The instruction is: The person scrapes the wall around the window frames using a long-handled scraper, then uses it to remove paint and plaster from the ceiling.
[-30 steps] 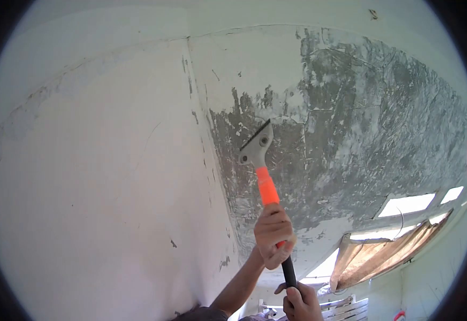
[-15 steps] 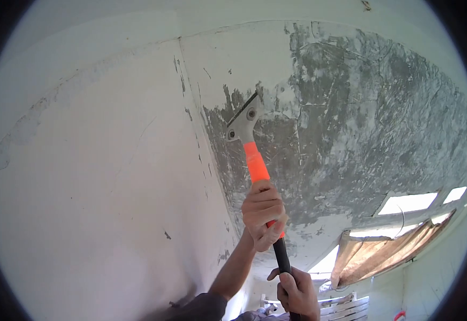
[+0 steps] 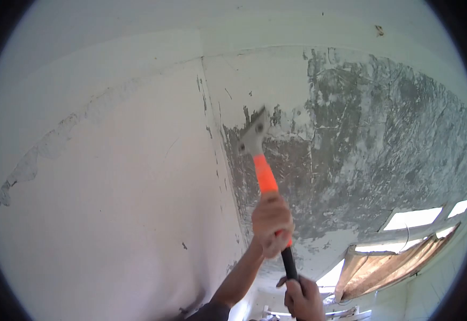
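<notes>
A long-handled scraper with an orange and black handle slants up across the middle of the view. Its grey head has a wide blade at the border of white coating and bare grey wall; motion blurs it, and whether the edge touches cannot be told. Wrapped round the orange grip is my left hand, fingers closed. Lower down, my right hand grips the black part of the handle, whose end is hidden at the bottom of the frame.
Patchy grey wall spreads to the right, and a smooth white wall meets it at a corner on the left. Bright window openings and a hanging brown cloth are at lower right. White slatted furniture shows at the bottom.
The whole view has shifted, so the walls sit lower and further right. Against the wall, the scraper head has moved slightly up and left. Both hands keep their hold.
</notes>
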### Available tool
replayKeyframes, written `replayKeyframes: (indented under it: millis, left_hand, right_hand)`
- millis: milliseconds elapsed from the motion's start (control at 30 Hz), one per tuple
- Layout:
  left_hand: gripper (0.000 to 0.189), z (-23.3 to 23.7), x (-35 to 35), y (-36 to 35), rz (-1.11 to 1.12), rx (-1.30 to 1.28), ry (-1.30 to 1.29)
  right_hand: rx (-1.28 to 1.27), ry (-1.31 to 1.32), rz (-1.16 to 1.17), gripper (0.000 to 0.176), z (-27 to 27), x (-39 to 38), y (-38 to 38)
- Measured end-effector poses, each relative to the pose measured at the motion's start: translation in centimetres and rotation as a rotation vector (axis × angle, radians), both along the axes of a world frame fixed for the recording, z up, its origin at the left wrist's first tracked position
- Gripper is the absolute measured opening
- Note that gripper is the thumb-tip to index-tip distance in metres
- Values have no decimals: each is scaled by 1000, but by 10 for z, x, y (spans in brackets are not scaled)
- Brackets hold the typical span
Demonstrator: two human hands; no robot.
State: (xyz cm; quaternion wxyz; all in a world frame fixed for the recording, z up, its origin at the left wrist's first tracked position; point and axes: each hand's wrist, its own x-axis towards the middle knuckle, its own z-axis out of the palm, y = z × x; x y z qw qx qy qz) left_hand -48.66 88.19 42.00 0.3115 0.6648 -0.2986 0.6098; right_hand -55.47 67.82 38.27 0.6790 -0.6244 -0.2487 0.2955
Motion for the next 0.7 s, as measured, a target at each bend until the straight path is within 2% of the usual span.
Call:
replayKeyframes:
  millis: [67, 133, 233, 267, 367, 567, 700]
  left_hand:
    - [20, 12, -1, 6, -28, 20, 10]
    - [37, 21, 3, 8, -15, 32, -86]
    - [33, -2, -2, -8, -28, -34, -34]
    - [23, -4, -5, -12, -1, -11, 13]
    - [24, 3, -5, -15, 11, 12, 68]
    - [28, 22, 0, -6, -26, -39, -8]
    - [24, 17, 0, -8, -27, -43, -33]
  right_hand:
    - [4, -6, 23, 33, 20, 9, 12]
    - [19, -14, 24, 33, 12, 6, 12]
    - [6, -25, 17, 34, -2, 0, 1]
    - [-20, -2, 6, 33, 0, 1, -5]
    - [-51, 22, -16, 33, 12, -1, -14]
    - [-97, 43, 21, 33, 43, 6, 1]
    - [-61, 117, 56, 33, 40, 7, -2]
